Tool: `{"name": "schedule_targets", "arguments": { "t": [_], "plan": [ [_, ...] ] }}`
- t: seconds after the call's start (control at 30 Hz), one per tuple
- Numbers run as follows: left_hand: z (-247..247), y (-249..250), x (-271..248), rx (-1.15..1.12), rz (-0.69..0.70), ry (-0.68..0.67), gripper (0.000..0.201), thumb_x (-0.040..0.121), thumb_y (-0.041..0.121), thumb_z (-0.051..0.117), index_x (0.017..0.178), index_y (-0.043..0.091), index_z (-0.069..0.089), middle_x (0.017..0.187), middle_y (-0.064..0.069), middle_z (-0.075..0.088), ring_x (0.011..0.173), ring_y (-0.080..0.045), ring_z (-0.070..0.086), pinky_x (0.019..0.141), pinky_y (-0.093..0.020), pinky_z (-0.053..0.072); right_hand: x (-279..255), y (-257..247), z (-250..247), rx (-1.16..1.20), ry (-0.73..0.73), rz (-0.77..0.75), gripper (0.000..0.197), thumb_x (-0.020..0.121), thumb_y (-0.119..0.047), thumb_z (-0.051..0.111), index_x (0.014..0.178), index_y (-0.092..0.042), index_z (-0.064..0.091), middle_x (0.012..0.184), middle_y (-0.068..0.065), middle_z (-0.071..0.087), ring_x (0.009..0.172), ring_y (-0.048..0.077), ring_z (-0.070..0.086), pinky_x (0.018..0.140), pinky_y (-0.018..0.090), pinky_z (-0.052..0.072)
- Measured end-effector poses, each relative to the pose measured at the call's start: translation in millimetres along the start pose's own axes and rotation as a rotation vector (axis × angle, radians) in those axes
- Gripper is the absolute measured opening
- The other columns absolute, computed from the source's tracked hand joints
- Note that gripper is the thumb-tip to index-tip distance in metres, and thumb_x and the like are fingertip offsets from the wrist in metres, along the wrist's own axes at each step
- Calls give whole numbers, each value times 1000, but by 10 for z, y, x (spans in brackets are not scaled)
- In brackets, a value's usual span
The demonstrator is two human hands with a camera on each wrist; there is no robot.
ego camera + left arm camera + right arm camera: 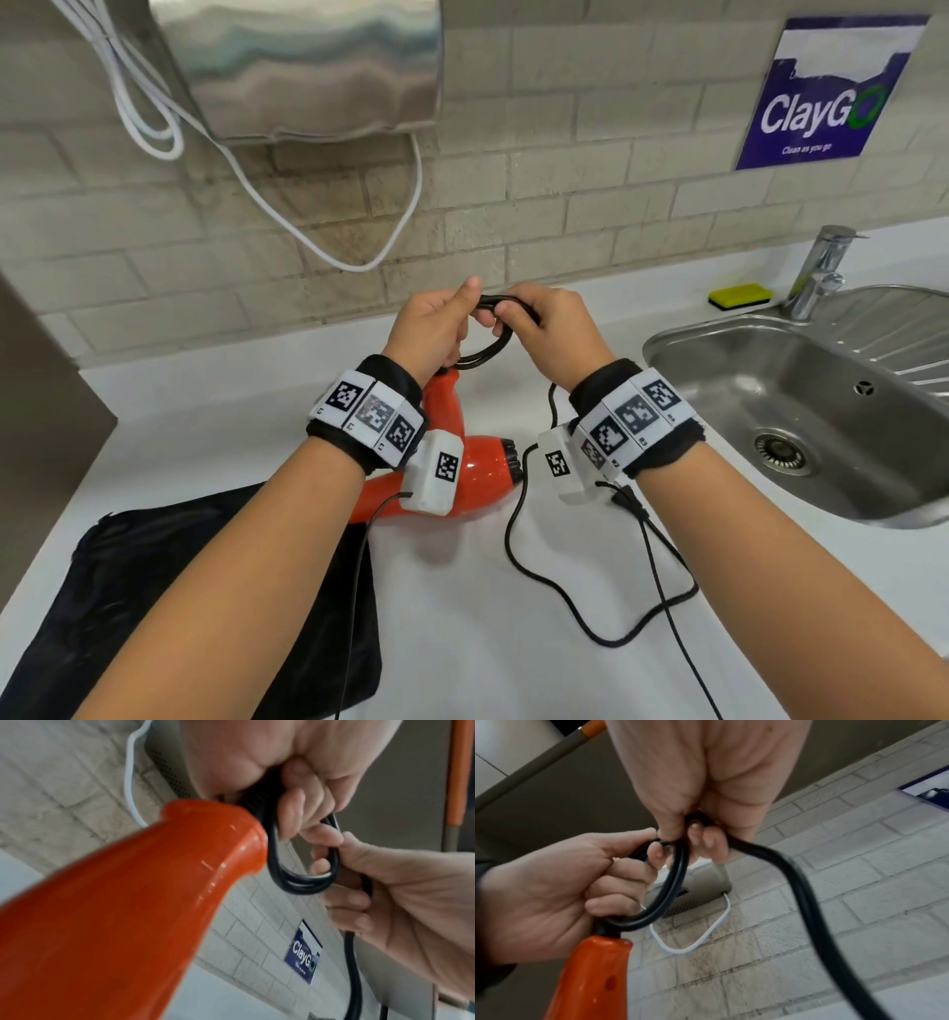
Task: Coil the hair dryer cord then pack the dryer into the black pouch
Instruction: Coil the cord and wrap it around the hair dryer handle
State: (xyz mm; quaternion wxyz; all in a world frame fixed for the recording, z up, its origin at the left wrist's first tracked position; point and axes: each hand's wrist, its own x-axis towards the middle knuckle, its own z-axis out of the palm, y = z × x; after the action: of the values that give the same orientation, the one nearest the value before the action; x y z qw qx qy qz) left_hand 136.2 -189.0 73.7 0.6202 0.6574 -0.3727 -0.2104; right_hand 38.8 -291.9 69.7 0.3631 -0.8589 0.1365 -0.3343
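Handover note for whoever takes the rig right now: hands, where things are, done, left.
Left hand: holds the small coil of black cord at the end of the orange dryer handle.
Right hand: pinches the same cord at the top of the coil.
Dryer: body above the white counter, handle end up at the left hand.
Black pouch: flat on the counter, lower left, with no dryer in it.
Done: first few loops.
Left: most of the cord trails loose on the counter; finish coiling, then pack the dryer into the pouch.

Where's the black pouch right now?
Head view, lower left: the black pouch lies flat on the white counter, under the left forearm, its right edge beside the orange hair dryer.
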Motion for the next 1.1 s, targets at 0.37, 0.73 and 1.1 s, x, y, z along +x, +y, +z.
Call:
{"name": "schedule_targets", "arguments": {
  "t": [0.37,0.73,1.1],
  "plan": [
    [173,29,-59,200,42,62,45,94,35,44,55,17,55,30,12,26,28,-5,24,34,-15,22,-583,351,-431,-191,-18,344,21,90,-21,53,102,-7,63,99,9,64,79,15,53,71,23,37],
    [283,47,-225,292,93,31,44,94,37,43,56,19,56,29,11,31,30,-5,28,39,-16,25,-1253,1162,-266,-851,-642,907,42,89,-29,53,120,-1,52,124,15,58,114,30,56,94,34,45],
    [211,26,-205,304,74,54,47,94,42,41,53,19,50,31,10,33,30,-5,30,45,-24,27,-1338,1293,-176,-801,-671,905,42,90,-36,49,112,-1,57,107,13,62,104,30,60,91,34,46]
  ]
}}
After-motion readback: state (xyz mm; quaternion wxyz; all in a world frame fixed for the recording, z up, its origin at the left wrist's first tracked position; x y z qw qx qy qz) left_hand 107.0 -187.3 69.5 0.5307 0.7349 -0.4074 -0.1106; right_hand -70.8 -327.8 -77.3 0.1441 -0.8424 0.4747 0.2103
